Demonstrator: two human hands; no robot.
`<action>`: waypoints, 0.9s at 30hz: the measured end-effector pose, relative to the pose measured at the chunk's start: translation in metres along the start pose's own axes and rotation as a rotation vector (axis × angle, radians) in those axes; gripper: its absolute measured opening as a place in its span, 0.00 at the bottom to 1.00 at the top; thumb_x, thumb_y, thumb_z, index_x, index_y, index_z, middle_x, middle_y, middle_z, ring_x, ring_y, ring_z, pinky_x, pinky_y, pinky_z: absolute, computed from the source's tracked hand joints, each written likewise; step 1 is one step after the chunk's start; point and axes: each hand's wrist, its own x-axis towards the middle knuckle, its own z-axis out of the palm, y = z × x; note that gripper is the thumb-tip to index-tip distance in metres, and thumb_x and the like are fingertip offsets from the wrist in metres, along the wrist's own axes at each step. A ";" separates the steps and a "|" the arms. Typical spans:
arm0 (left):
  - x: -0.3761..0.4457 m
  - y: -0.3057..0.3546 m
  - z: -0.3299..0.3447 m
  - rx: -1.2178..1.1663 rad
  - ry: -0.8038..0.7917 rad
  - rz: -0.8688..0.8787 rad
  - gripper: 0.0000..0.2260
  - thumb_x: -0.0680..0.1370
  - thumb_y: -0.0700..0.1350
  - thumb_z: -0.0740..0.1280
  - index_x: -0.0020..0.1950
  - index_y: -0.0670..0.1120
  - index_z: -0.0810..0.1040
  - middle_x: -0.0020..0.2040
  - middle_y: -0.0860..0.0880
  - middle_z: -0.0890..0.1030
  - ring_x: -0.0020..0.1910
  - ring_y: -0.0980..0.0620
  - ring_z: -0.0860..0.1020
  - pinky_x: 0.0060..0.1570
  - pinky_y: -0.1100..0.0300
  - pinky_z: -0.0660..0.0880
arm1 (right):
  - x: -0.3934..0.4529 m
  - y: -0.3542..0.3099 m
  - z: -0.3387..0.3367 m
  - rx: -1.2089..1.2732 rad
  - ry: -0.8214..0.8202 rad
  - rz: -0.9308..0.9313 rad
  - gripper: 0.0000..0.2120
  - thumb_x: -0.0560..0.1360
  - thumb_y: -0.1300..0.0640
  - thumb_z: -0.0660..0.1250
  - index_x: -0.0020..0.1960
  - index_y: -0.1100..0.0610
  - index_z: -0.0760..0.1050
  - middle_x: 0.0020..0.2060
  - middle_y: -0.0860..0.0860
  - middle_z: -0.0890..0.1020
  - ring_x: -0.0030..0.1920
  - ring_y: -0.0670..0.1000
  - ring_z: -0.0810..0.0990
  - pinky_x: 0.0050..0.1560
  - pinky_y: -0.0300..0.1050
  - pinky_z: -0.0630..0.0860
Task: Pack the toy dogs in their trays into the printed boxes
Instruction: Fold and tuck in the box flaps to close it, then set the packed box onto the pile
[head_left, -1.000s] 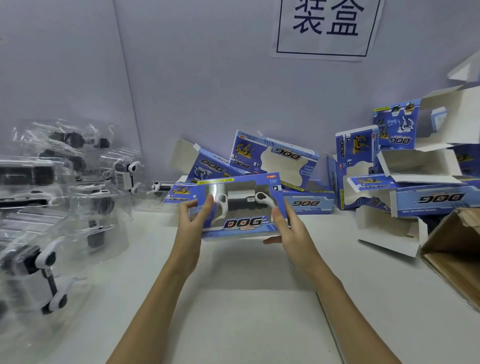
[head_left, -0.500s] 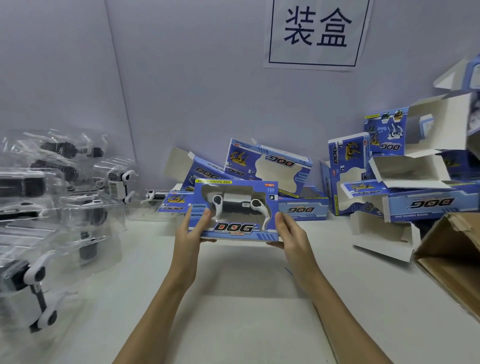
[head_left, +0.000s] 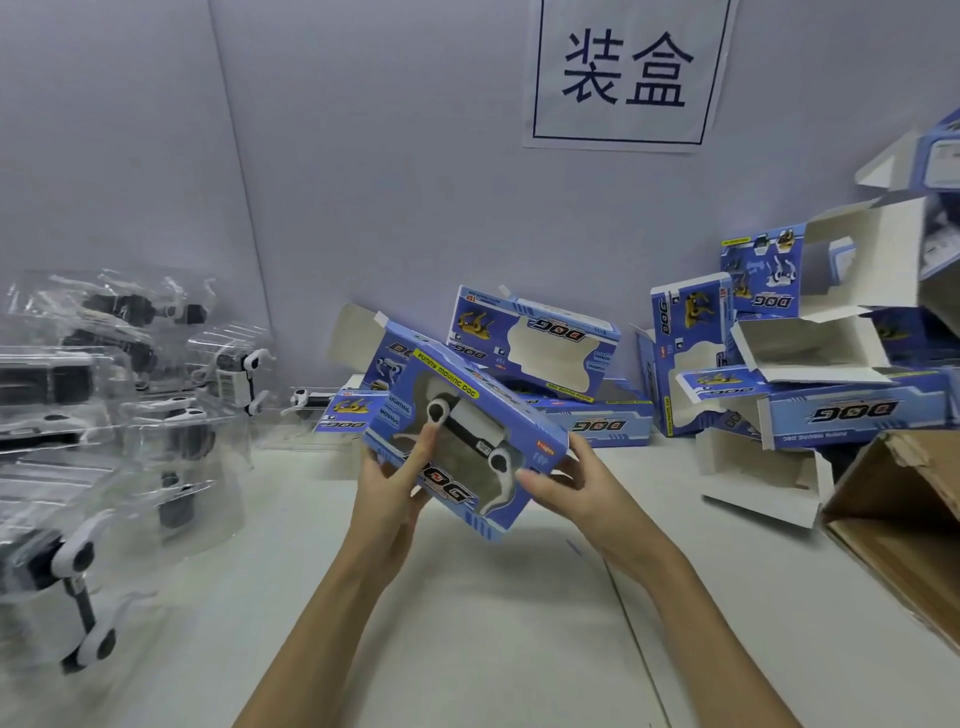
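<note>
I hold a blue printed DOG box (head_left: 524, 423) tilted above the white table, its right end lower. A white and black toy dog (head_left: 470, 428) shows through its window. My left hand (head_left: 395, 483) grips the box's left end, thumb across the window. My right hand (head_left: 571, 480) grips the right end from below. Several clear trays with toy dogs (head_left: 83, 561) are piled at the left. Several open printed boxes (head_left: 535, 338) lie along the back wall and at the right (head_left: 852, 413).
A brown cardboard carton (head_left: 904, 525) lies open at the right edge. A paper sign (head_left: 626, 73) hangs on the grey wall. The white table (head_left: 483, 634) stretches in front of me.
The box was level and facing me; now it is turned clockwise and tilted, raised a little. Both hands shifted with it.
</note>
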 end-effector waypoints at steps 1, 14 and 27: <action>0.000 0.001 0.000 0.016 0.011 0.020 0.26 0.75 0.53 0.77 0.71 0.54 0.74 0.64 0.47 0.84 0.61 0.45 0.84 0.52 0.49 0.84 | 0.000 -0.003 -0.001 0.037 0.015 0.024 0.34 0.69 0.49 0.79 0.72 0.44 0.68 0.65 0.53 0.82 0.61 0.53 0.84 0.65 0.55 0.81; 0.005 0.003 -0.004 0.094 0.010 -0.122 0.30 0.83 0.66 0.52 0.62 0.45 0.82 0.58 0.42 0.86 0.50 0.39 0.84 0.53 0.43 0.78 | -0.049 -0.040 -0.045 0.775 0.689 -0.466 0.15 0.75 0.50 0.75 0.59 0.53 0.81 0.58 0.58 0.85 0.59 0.57 0.85 0.58 0.49 0.83; 0.001 -0.003 0.007 0.255 0.023 -0.107 0.28 0.86 0.60 0.54 0.54 0.41 0.85 0.48 0.45 0.88 0.40 0.44 0.82 0.42 0.50 0.79 | -0.002 -0.023 -0.077 -0.005 0.668 -0.114 0.01 0.79 0.60 0.74 0.50 0.56 0.83 0.42 0.54 0.88 0.43 0.52 0.87 0.54 0.53 0.85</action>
